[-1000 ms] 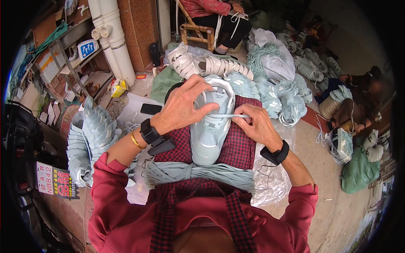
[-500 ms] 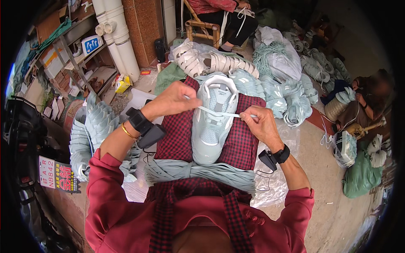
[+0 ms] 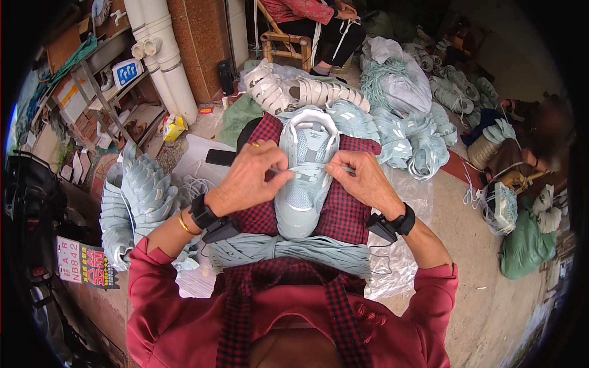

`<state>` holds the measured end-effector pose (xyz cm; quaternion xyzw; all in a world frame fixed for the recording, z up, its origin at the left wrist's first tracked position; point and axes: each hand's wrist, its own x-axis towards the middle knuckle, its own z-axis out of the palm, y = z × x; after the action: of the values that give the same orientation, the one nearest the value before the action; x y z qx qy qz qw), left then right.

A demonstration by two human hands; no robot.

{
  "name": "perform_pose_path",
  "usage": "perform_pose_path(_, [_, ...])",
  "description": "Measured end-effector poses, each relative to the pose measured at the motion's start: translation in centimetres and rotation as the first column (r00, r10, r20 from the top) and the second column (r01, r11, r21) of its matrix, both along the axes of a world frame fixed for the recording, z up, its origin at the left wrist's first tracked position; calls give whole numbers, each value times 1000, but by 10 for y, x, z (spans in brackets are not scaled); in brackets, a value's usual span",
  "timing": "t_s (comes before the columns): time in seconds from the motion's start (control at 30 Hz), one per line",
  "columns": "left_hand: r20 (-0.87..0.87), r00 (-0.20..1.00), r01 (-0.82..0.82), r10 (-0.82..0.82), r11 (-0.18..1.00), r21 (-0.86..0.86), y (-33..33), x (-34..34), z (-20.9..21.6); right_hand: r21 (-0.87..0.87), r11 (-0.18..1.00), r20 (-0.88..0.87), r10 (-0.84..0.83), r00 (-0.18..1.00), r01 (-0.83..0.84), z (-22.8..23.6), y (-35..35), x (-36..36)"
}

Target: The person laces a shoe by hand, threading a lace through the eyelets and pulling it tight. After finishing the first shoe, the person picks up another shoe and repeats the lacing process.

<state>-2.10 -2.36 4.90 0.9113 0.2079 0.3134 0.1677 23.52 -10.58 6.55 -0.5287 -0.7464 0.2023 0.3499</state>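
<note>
A pale blue-green sneaker upper (image 3: 300, 211) lies on my lap over a red-and-black checked cloth (image 3: 253, 216), its toe toward me. Across its throat runs a flat pale shoelace (image 3: 307, 167). At the shoe's left edge my left hand (image 3: 254, 175) pinches the lace, thumb and fingers pressed together. On the opposite edge my right hand (image 3: 359, 175) grips the lace between thumb and forefinger. Closer to my body, a thick bundle of pale blue-green laces (image 3: 288, 250) lies across my lap.
Stacked shoe uppers (image 3: 144, 202) stand at my left; more pale uppers (image 3: 399, 141) and white-beige ones (image 3: 300, 89) lie ahead. A dark phone (image 3: 219, 157) rests beside my left wrist. One person sits on a bamboo chair (image 3: 285, 46); another is at the right. A green bag (image 3: 526, 248) sits far right.
Both hands have come inward and slightly down to the shoe's edges. The lace, stretched between them before, now lies close against the throat.
</note>
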Motion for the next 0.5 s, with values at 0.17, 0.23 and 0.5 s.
perform_pose_path(0.17, [100,994,48,-41,997,-63,-31,3,-20,26,1000,-115,-12,993,15,-6,13,1])
perform_pose_path(0.23, [157,987,58,-46,995,-78,-30,5,-26,-73,997,-190,-11,982,-3,-15,16,6])
perform_pose_path(0.5, [223,975,64,10,944,-323,-16,13,-33,182,979,198,-132,971,96,-14,-1,-18])
